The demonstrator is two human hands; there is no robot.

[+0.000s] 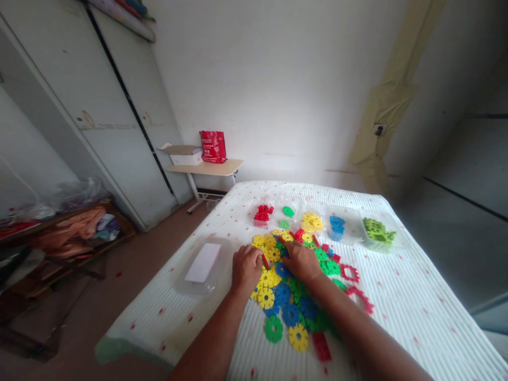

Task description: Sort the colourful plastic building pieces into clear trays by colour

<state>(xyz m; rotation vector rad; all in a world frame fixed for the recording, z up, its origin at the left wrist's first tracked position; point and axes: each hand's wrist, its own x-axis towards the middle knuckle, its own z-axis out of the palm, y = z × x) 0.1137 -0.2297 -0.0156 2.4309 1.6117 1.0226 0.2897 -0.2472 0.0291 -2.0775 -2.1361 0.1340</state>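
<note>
My left hand (248,265) is curled at the left side of a mixed pile of plastic pieces, with a narrow red block (265,261) at its fingertips. Across from it, my right hand (301,260) reaches over the pile, its fingers closed at another small red block (281,239). Yellow notched discs (265,298) lie mostly by the left hand. Blue discs (291,314) and green discs (273,329) spread between and below the hands. A flat red block (321,346) sits at the pile's near end. My right forearm hides part of the pile.
Clear containers along the far side hold red blocks (263,212), green discs (288,211), yellow discs (311,221), blue pieces (337,227) and light-green pieces (378,229). Left of the pile rests a clear lid-like tray (186,286) with a white card (203,262). Red toothed frames (359,299) lie on the right.
</note>
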